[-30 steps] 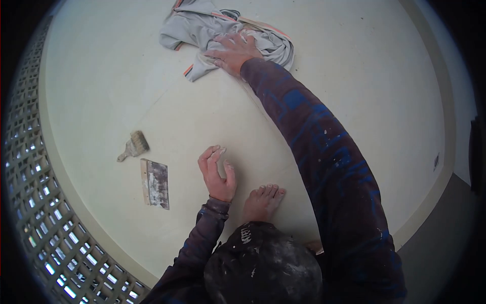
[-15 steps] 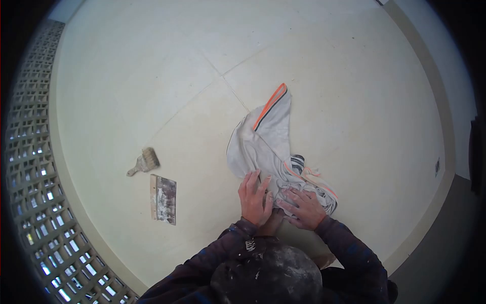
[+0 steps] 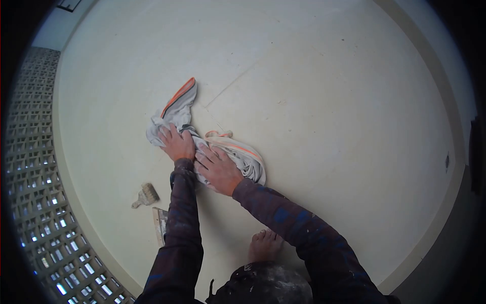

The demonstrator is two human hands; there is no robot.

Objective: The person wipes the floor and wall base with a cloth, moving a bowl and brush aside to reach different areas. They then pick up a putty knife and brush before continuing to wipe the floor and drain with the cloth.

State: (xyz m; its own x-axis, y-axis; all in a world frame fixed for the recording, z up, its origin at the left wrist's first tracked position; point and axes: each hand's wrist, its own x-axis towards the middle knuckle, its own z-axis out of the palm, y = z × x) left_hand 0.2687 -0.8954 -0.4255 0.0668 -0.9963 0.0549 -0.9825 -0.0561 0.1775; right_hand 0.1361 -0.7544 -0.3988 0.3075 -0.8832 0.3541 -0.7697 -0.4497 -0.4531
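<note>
A grey cloth point(image 3: 179, 110) with orange and dark trim, apparently a garment, lies rumpled on the pale floor. Its far end stretches away to the upper left, while the near right part is bunched in folds. My left hand point(image 3: 178, 144) presses down on the cloth's left part, fingers spread and slightly bent. Just right of it, my right hand point(image 3: 218, 169) lies flat across the middle of the cloth with its fingers apart. The palms hide the cloth beneath them.
A paintbrush point(image 3: 147, 194) lies on the floor to the left. Beside it, my left forearm partly covers a wide putty knife point(image 3: 160, 223). A lattice block wall point(image 3: 38, 167) borders the left side. My bare foot point(image 3: 265, 245) rests below my right forearm.
Both hands have pushed the cloth forward and to the left across the floor. Its left part is more gathered. My arms reach farther out and the view has shifted.
</note>
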